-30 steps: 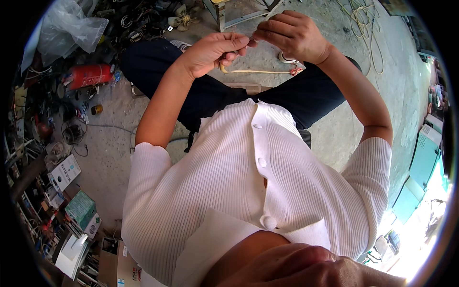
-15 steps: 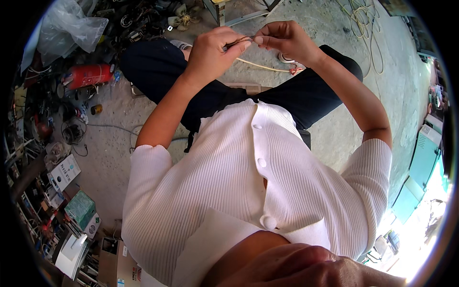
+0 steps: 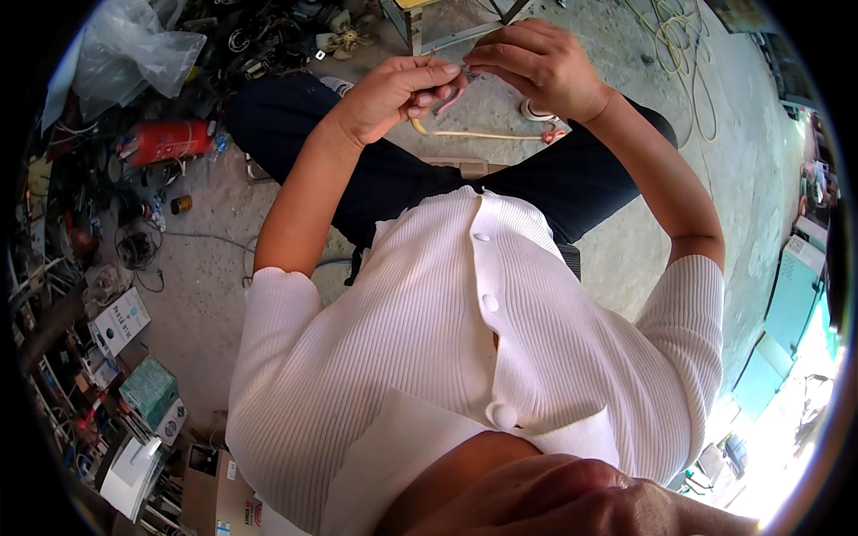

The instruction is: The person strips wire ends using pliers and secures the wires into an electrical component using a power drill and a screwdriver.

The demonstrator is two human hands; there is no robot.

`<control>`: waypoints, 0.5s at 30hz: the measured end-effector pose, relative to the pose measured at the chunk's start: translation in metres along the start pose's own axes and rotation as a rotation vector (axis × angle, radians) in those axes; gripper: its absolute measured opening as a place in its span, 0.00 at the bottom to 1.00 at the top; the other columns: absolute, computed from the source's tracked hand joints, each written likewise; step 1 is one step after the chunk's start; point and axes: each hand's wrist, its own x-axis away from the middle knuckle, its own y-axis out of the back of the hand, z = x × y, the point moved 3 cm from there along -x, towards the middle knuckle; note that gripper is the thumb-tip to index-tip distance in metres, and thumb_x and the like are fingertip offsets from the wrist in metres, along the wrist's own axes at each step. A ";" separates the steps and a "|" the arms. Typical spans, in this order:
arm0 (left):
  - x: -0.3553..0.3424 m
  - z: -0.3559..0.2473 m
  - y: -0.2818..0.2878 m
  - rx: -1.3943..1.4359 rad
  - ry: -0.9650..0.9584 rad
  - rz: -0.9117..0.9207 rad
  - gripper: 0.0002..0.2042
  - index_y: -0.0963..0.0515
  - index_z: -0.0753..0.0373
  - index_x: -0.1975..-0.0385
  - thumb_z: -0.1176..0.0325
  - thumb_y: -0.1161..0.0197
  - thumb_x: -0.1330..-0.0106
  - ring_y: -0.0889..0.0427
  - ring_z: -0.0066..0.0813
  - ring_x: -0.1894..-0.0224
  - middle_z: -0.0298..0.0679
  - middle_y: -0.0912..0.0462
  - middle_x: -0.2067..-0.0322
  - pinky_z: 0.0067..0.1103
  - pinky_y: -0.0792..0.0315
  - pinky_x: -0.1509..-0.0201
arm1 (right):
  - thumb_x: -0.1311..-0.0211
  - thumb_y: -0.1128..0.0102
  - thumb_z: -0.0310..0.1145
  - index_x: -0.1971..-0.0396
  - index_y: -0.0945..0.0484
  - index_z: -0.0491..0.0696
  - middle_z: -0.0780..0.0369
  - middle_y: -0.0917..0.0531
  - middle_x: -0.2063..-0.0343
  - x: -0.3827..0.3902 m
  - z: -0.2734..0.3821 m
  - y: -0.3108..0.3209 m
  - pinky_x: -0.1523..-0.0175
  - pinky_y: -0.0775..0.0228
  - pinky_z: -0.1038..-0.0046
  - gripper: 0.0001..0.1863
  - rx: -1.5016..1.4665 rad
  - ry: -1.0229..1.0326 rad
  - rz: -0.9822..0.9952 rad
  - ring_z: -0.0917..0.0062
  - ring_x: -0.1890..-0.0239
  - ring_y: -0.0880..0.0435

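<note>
In front of my knees, my left hand (image 3: 389, 96) is closed around a pale yellow cable (image 3: 487, 136), with a thin pinkish wire (image 3: 450, 102) curling below its fingers. From under that hand the cable runs right to a tuft of red wires (image 3: 553, 134) at its other end. My right hand (image 3: 543, 67) pinches its thumb and fingers together against the left fingertips. A small dark bit of wire (image 3: 470, 76) shows between the two hands; fingers hide most of it.
A red cylinder (image 3: 168, 142) lies among dark parts at left, below a clear plastic bag (image 3: 134, 58). Beyond my hands stands a metal-legged stand (image 3: 415, 27). Coiled pale hose (image 3: 684, 54) lies on the concrete floor at the far right. Boxes (image 3: 152, 390) sit at lower left.
My left hand has turned, its fingers curling under. My right hand has rolled over, its back now facing up. The cable's left part has shifted lower and left, and the pinkish wire has come into sight.
</note>
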 end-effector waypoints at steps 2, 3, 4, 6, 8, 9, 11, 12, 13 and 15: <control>0.000 0.000 -0.002 0.056 0.010 0.034 0.11 0.22 0.65 0.62 0.63 0.44 0.30 0.37 0.09 0.78 0.25 0.29 0.76 0.08 0.42 0.77 | 0.55 0.35 0.27 0.60 0.19 0.51 0.65 0.19 0.65 -0.008 0.004 0.007 0.58 0.26 0.71 0.17 0.008 0.036 0.013 0.70 0.64 0.19; 0.001 0.000 -0.002 0.065 0.020 0.033 0.11 0.22 0.66 0.62 0.63 0.44 0.30 0.37 0.09 0.78 0.26 0.29 0.76 0.08 0.41 0.77 | 0.57 0.35 0.27 0.60 0.18 0.51 0.65 0.19 0.65 -0.011 0.006 0.011 0.58 0.26 0.72 0.18 0.012 0.054 0.019 0.70 0.64 0.19; 0.001 0.000 -0.001 0.075 0.030 0.031 0.12 0.22 0.66 0.62 0.63 0.44 0.30 0.37 0.09 0.78 0.26 0.29 0.76 0.08 0.41 0.77 | 0.57 0.36 0.27 0.60 0.18 0.51 0.65 0.19 0.65 -0.013 0.005 0.012 0.58 0.26 0.71 0.19 0.043 0.077 0.046 0.70 0.64 0.19; 0.001 0.000 -0.002 0.085 0.038 0.026 0.13 0.22 0.67 0.61 0.62 0.44 0.30 0.36 0.08 0.78 0.25 0.28 0.76 0.07 0.41 0.77 | 0.59 0.36 0.27 0.59 0.18 0.51 0.65 0.19 0.64 -0.013 0.004 0.014 0.57 0.26 0.71 0.21 0.111 0.116 0.104 0.71 0.63 0.19; 0.002 -0.001 -0.007 0.087 0.032 0.010 0.16 0.21 0.68 0.59 0.60 0.43 0.31 0.36 0.08 0.79 0.24 0.27 0.76 0.06 0.41 0.78 | 0.60 0.36 0.26 0.58 0.18 0.51 0.65 0.19 0.64 -0.010 0.003 0.012 0.56 0.26 0.71 0.21 0.119 0.142 0.084 0.71 0.63 0.19; 0.002 -0.002 -0.008 0.075 0.038 0.002 0.16 0.21 0.68 0.58 0.60 0.43 0.31 0.35 0.08 0.78 0.25 0.27 0.76 0.06 0.40 0.77 | 0.60 0.36 0.26 0.58 0.18 0.51 0.64 0.19 0.64 -0.009 0.003 0.012 0.56 0.26 0.71 0.22 0.123 0.155 0.074 0.71 0.62 0.19; 0.003 -0.002 -0.009 0.052 0.051 -0.016 0.16 0.21 0.69 0.57 0.60 0.43 0.31 0.34 0.08 0.78 0.26 0.25 0.75 0.06 0.38 0.76 | 0.59 0.36 0.26 0.59 0.18 0.50 0.65 0.18 0.63 -0.008 0.003 0.013 0.56 0.26 0.70 0.21 0.139 0.199 0.081 0.72 0.62 0.19; 0.003 -0.001 -0.008 0.030 0.050 -0.007 0.16 0.21 0.69 0.57 0.60 0.42 0.31 0.33 0.08 0.77 0.26 0.25 0.75 0.05 0.37 0.76 | 0.59 0.36 0.26 0.59 0.18 0.50 0.65 0.18 0.63 -0.008 0.003 0.013 0.56 0.26 0.70 0.20 0.146 0.222 0.084 0.72 0.61 0.19; 0.002 0.000 -0.007 0.009 0.050 0.003 0.16 0.20 0.68 0.58 0.59 0.42 0.32 0.33 0.08 0.77 0.26 0.24 0.75 0.05 0.37 0.75 | 0.59 0.36 0.26 0.59 0.18 0.50 0.64 0.18 0.63 -0.008 0.004 0.013 0.56 0.26 0.70 0.20 0.139 0.222 0.090 0.72 0.61 0.19; 0.000 0.003 -0.003 -0.038 0.041 0.005 0.16 0.20 0.67 0.58 0.59 0.41 0.32 0.32 0.08 0.77 0.27 0.23 0.74 0.05 0.36 0.75 | 0.58 0.35 0.26 0.60 0.18 0.50 0.64 0.18 0.63 -0.009 0.007 0.014 0.56 0.26 0.70 0.19 0.125 0.219 0.102 0.72 0.61 0.19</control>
